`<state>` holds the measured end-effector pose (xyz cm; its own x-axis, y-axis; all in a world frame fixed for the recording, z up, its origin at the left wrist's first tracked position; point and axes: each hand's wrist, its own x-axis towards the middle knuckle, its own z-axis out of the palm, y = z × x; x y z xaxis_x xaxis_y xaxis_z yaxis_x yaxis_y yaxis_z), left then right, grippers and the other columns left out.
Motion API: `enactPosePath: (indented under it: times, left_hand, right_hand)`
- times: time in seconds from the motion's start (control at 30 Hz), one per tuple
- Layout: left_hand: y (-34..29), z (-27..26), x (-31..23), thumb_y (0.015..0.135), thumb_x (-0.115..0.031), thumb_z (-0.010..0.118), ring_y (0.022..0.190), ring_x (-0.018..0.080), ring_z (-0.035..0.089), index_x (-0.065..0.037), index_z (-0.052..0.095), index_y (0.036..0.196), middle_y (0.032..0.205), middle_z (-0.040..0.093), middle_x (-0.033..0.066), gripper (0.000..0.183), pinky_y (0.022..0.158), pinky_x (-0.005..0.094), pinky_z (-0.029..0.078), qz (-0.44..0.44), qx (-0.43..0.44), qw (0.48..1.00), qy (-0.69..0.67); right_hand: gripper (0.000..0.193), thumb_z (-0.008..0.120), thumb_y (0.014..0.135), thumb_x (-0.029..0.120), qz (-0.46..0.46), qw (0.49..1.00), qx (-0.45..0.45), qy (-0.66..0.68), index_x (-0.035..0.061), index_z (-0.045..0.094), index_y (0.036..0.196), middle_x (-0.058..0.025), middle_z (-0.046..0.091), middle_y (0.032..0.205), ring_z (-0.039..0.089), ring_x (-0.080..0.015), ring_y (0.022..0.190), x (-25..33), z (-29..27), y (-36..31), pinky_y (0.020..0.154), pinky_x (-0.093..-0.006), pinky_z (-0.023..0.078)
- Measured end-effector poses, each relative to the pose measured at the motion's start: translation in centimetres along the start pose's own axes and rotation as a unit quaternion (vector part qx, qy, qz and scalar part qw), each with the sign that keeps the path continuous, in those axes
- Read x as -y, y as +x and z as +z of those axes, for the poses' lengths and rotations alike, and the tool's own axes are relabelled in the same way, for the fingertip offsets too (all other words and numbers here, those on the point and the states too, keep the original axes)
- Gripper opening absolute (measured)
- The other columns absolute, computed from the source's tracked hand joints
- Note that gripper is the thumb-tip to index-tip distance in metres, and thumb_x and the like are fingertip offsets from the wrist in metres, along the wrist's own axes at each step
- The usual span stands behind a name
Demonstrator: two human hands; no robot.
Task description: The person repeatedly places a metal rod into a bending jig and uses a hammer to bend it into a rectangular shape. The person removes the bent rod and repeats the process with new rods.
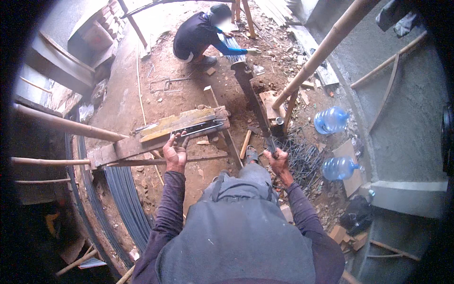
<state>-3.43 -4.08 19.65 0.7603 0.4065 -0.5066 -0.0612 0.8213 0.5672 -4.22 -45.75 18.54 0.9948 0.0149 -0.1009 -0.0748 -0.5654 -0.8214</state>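
The thin metal rod (203, 129) lies on top of the bench (105, 154), along the edge nearest the person. Its long axis runs at a shallow slant with the bench: 1 end sits by the left hand (175, 154), and the other points to the right and slightly away from the body, toward the dark bar (251, 93). From the left hand, then, the rod stretches off to the right and a little forward. The left hand is clearly the nearer of the 2; its palm faces up, its fingers are loosely curled, and the fingertips are at the rod's end, though I cannot tell if they pinch it.

The right hand (279, 163), well apart from the rod, is clenched round the near end of the dark bar, which runs away from the body and a little left.

Just behind the rod lies a yellowish board (182, 124), roughly parallel to it. On the ground between the bench and the right hand is a hammer (245, 145); right of that hand is a pile of bent metal pieces (302, 154). Farther right lie 2 bluish bottles (331, 119). Beyond the bench, a co-worker (194, 38) crouches beside a bundle of rods (231, 46).
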Motion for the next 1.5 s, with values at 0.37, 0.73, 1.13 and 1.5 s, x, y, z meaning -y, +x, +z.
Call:
enactPosePath:
  times: [0.37, 0.73, 1.13, 1.5]
  left_hand:
    - [12.5, 1.7, -4.0, 0.100, -0.018, 0.048, 0.102, 0.0358, 0.064, 0.004, 0.050, 0.109, 0.104, 0.061, 0.0186, 0.024, 0.096, 0.0538, 0.054, 0.065, -0.108, 0.987, -0.100]
    - [16.1, -2.5, -5.9, 0.095, -0.006, 0.044, 0.100, 0.0417, 0.066, 0.012, 0.051, 0.110, 0.108, 0.063, 0.0286, 0.025, 0.094, 0.0518, 0.058, 0.115, -0.143, 0.977, -0.107]
    - [15.0, -1.8, -7.5, 0.100, -0.026, 0.048, 0.100, 0.0388, 0.067, 0.004, 0.052, 0.117, 0.107, 0.064, 0.0255, 0.035, 0.090, 0.0513, 0.058, 0.026, -0.101, 0.992, 0.066]
    - [12.6, -1.5, -9.5, 0.099, -0.054, 0.050, 0.093, 0.0331, 0.068, -0.009, 0.075, 0.106, 0.096, 0.073, 0.0188, 0.052, 0.084, 0.0478, 0.050, 0.207, -0.184, 0.613, 0.740]
  right_hand:
    - [0.029, 0.079, 0.084, 0.028, 0.083, 0.991, 0.073, -0.082, 0.0008, 0.067, 0.085, -0.0008, 0.062, 0.067, 0.051, -0.0077, 0.061, -1.1, -0.9, -0.1, 0.054, -0.0308, 0.043]
    - [0.051, 0.078, 0.077, 0.043, 0.108, 0.962, 0.227, -0.106, -0.0063, 0.067, 0.081, -0.0293, 0.068, 0.080, 0.069, -0.0399, 0.076, -2.0, 2.6, 0.8, 0.069, -0.0483, 0.051]
    - [0.055, 0.082, 0.076, 0.043, 0.119, 0.947, 0.287, -0.081, -0.0106, 0.067, 0.080, -0.0298, 0.067, 0.076, 0.069, -0.0409, 0.073, 2.2, 5.8, 5.1, 0.070, -0.0503, 0.051]
    - [0.046, 0.081, 0.079, 0.039, 0.073, 0.940, 0.307, -0.127, -0.0053, 0.070, 0.077, -0.0155, 0.064, 0.066, 0.062, -0.0221, 0.063, 2.9, 4.1, 6.9, 0.059, -0.0409, 0.047]
